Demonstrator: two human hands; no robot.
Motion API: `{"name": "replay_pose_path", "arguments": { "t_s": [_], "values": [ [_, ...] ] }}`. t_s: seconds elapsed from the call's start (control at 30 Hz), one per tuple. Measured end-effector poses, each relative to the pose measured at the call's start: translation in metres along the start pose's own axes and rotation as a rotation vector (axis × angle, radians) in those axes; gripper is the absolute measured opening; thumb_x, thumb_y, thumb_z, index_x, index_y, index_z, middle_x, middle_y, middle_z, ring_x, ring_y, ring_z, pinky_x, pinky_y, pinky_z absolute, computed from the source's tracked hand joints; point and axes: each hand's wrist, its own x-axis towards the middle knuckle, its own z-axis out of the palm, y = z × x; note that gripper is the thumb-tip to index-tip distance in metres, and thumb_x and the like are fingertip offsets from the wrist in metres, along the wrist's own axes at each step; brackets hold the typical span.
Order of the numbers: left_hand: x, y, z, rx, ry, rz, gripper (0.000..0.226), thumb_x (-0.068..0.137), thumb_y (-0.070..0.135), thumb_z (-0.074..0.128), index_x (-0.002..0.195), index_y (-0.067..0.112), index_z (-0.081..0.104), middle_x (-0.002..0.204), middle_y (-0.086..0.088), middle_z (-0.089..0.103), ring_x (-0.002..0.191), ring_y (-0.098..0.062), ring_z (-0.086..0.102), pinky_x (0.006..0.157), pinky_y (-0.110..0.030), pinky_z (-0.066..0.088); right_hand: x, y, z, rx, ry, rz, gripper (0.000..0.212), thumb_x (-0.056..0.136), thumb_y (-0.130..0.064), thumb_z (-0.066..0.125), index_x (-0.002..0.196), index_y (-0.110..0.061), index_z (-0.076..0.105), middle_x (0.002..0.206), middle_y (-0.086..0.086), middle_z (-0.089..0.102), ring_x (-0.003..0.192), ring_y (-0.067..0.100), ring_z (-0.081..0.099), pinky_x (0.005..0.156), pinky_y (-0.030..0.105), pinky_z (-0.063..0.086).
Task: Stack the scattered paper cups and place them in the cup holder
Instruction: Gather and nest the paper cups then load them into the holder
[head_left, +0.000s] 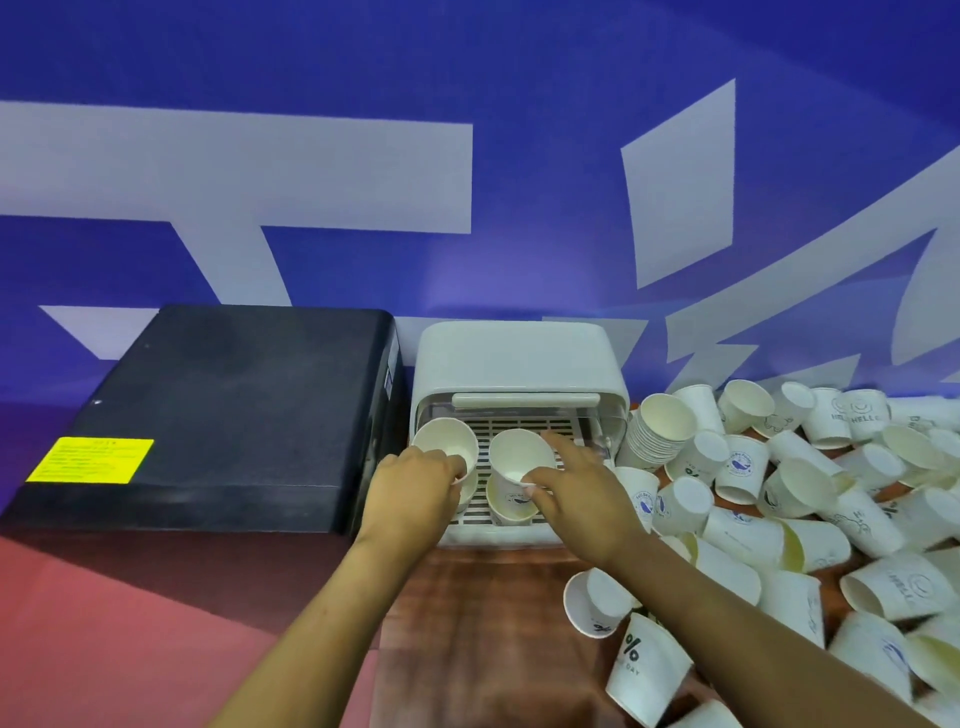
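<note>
Paper cups: left hand (415, 488) grips one cup (445, 448) and right hand (576, 493) grips another (521, 461), both over the cup holder (519, 364) grille. Risk: they tip against a third cup (508, 506), apparently upright beneath. Loose pile (810, 499) lies right of holder.

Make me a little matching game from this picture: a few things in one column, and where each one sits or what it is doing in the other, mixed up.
Things:
1. left hand
2. right hand
3. black box
4. nested stack of cups

Places or states:
A. lying on its side just right of the cup holder
B. gripping the rim of a cup at the holder's left side
C. standing left of the holder
D. holding a cup over the middle of the slotted tray

Pairs: 1-B, 2-D, 3-C, 4-A
</note>
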Motion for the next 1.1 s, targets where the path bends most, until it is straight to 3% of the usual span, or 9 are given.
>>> {"name": "replay_pose_path", "arguments": {
  "t_s": [0.17,0.37,0.57,0.77,0.9,1.1],
  "values": [
    [0.000,0.003,0.010,0.006,-0.022,0.000,0.021,0.089,0.015,0.044,0.101,0.022,0.060,0.099,0.000,0.064,0.096,-0.024,0.055,0.070,-0.029,0.028,0.005,0.005,0.009,0.022,-0.038,0.016,0.030,0.097,-0.034,0.043,0.115,-0.026,0.066,0.155,0.001,0.024,0.132,0.027,0.036,0.101,0.036,0.040],
    [0.009,0.006,0.013,0.000,-0.003,0.031,0.020,0.093,0.018,0.042,0.100,0.022,0.060,0.098,0.000,0.065,0.098,-0.024,0.055,0.073,-0.031,0.031,0.006,0.006,0.018,-0.008,-0.083,0.015,0.032,0.097,-0.034,0.043,0.118,-0.024,0.064,0.156,0.001,0.022,0.134,0.026,0.032,0.105,0.038,0.037],
    [0.019,0.004,0.021,0.048,-0.042,0.039,0.020,0.091,0.013,0.042,0.097,0.021,0.059,0.097,-0.001,0.065,0.095,-0.025,0.055,0.071,-0.031,0.029,0.009,0.012,0.032,0.012,-0.045,0.006,0.024,0.090,-0.033,0.054,0.105,-0.025,0.072,0.151,0.009,0.034,0.127,0.034,0.044,0.101,0.045,0.042],
    [0.023,0.005,0.048,0.074,-0.173,0.027,0.020,0.093,0.013,0.045,0.104,0.022,0.059,0.104,-0.001,0.066,0.102,-0.026,0.057,0.077,-0.032,0.038,0.012,0.020,0.047,-0.005,0.010,-0.025,0.011,0.075,-0.031,0.070,0.084,-0.029,0.076,0.138,0.010,0.053,0.120,0.032,0.054,0.088,0.046,0.050],
    [0.021,0.005,0.056,0.038,-0.181,0.005,0.022,0.099,0.025,0.040,0.112,0.023,0.058,0.111,-0.002,0.065,0.106,-0.025,0.056,0.080,-0.033,0.040,0.012,0.019,0.048,-0.001,-0.108,-0.030,0.025,0.090,-0.034,0.055,0.108,-0.026,0.071,0.155,0.004,0.027,0.139,0.027,0.030,0.106,0.041,0.032],
    [0.026,0.006,0.064,0.073,-0.245,0.056,0.029,0.101,0.033,0.037,0.116,0.022,0.059,0.114,-0.002,0.064,0.107,-0.024,0.057,0.083,-0.033,0.041,0.013,0.018,0.048,-0.049,-0.236,-0.002,0.035,0.097,-0.037,0.041,0.127,-0.029,0.058,0.160,-0.002,0.005,0.145,0.021,0.010,0.113,0.038,0.021]
  ]
}}
